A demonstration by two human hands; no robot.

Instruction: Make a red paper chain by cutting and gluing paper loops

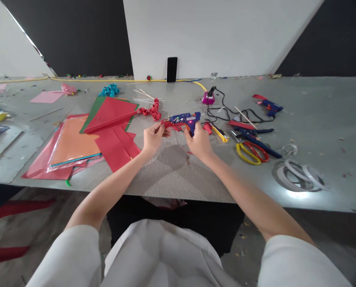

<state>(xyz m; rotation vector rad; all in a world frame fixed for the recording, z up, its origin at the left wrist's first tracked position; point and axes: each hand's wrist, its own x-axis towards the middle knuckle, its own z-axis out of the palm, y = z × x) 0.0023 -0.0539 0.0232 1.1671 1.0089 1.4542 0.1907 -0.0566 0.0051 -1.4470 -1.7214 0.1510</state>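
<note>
My right hand [199, 140] is wrapped round the grip of a blue hot glue gun [184, 118], its nozzle pointing left and a small light glowing on its side. My left hand [154, 137] pinches a red paper strip [168, 124] right by the nozzle; whether the tip touches the paper I cannot tell. Behind the left hand lies a curled red paper piece [154, 110]. Close to the right hand are a small red scrap [207, 128] and a yellow utility knife [220, 134].
Paper sheets [76, 139] are stacked at left. Yellow- and red-handled scissors [249, 153], blue-handled pliers [260, 144], white tape rolls [297, 175] and a second glue gun [270, 107] lie at right. A phone [172, 69] leans on the wall; black cords run from a purple plug block [208, 97].
</note>
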